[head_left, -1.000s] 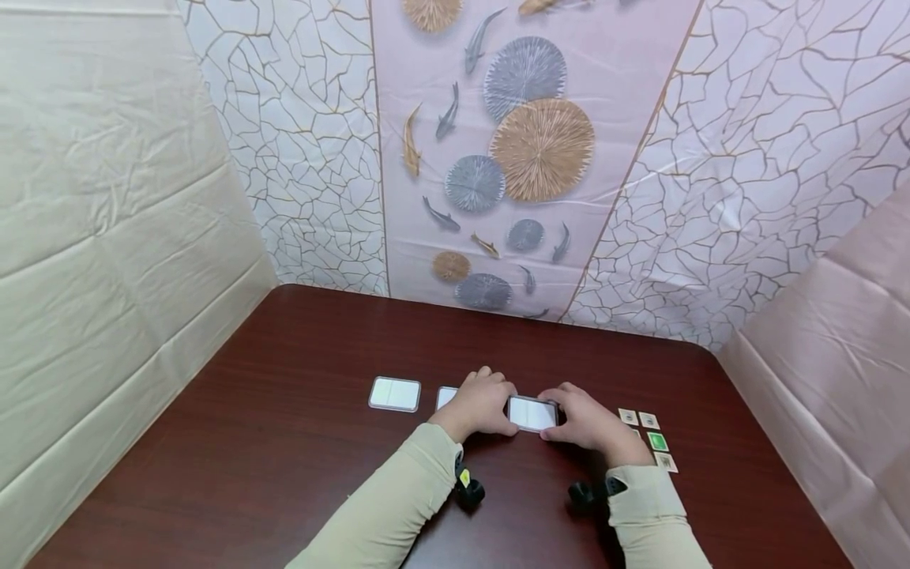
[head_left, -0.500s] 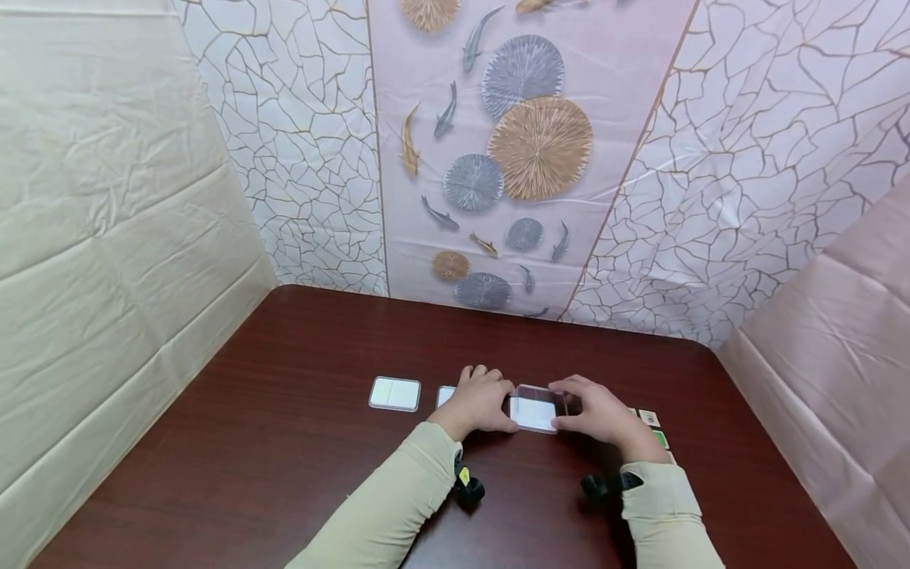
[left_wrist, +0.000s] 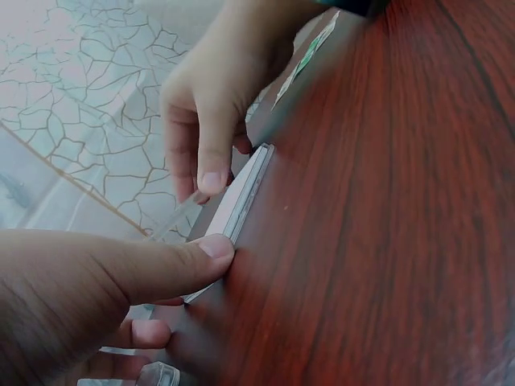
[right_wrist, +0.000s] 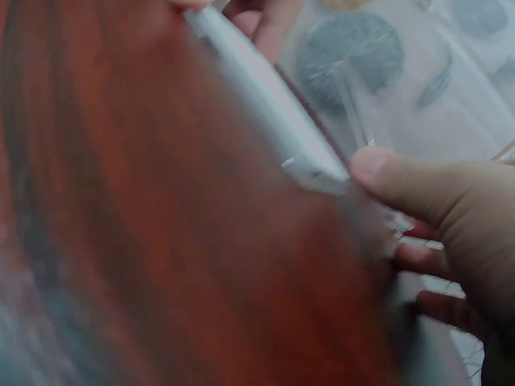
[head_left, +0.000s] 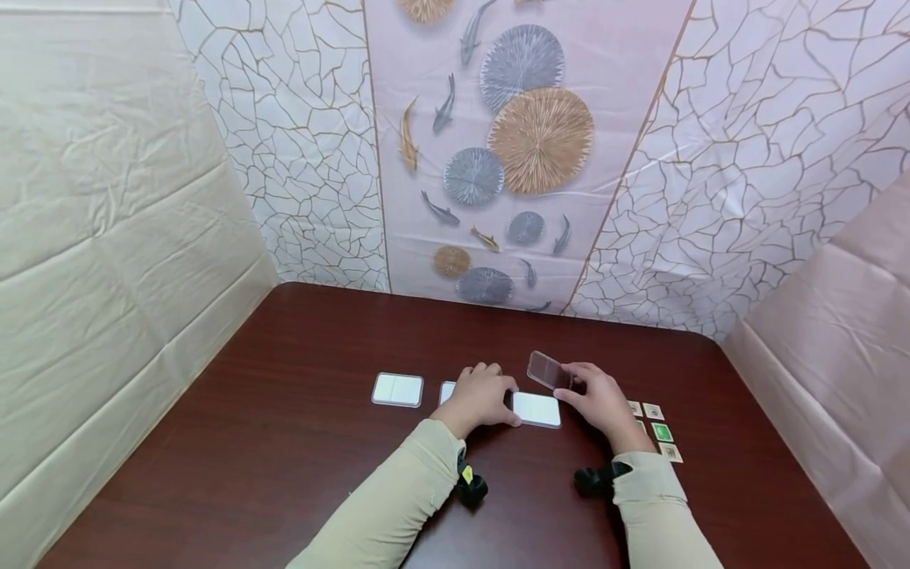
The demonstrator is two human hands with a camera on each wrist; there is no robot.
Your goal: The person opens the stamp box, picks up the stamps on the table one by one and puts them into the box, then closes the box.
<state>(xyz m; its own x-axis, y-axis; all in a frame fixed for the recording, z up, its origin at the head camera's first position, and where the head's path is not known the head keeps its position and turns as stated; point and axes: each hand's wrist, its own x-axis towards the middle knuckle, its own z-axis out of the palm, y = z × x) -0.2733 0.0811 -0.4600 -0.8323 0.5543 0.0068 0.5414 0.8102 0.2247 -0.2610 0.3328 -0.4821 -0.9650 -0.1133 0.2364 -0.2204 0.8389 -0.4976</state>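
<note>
Head view: clear, round-cornered lid point(head_left: 544, 370) in right hand point(head_left: 597, 395); white case point(head_left: 537, 409).

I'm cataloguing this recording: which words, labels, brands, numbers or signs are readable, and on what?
No text is readable in any view.
Small square cards: printed marks too small to read.
Yellow sticker on the wrist of the left hand: any marking too small to read.
White case and raised clear lid: no lettering can be made out.

Clear lid point(head_left: 546, 370) now off the white case point(head_left: 536, 409), raised by right hand point(head_left: 599, 397), seemingly tilted
</note>
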